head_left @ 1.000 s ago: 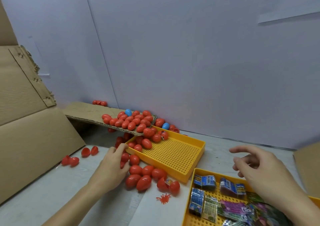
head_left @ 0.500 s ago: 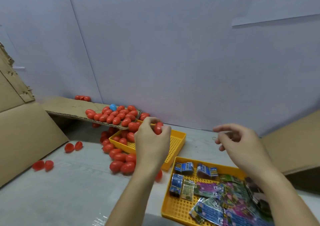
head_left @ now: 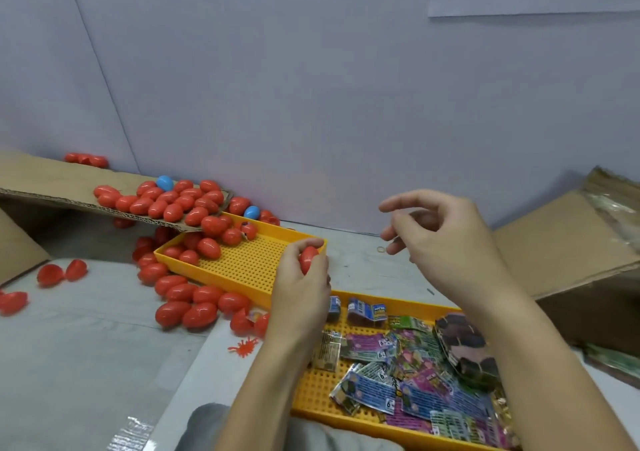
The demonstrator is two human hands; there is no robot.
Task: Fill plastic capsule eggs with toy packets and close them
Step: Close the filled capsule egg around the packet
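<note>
The left hand (head_left: 302,282) gripped a red egg (head_left: 308,258), long axis upright and tilted slightly right. The right hand (head_left: 440,239) hovered with loosely curled fingers, holding nothing.

A rubber band (head_left: 381,249) lies near a cardboard box (head_left: 561,253) (right side)

Left hand (head_left: 300,286) holds a red egg (head_left: 308,258) — right hand (head_left: 446,242) raised, fingers loosely curled.

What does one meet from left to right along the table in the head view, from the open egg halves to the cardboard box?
Open red egg halves → red spider toy → left hand gripping a red egg → rubber band → right hand → cardboard box.
</note>
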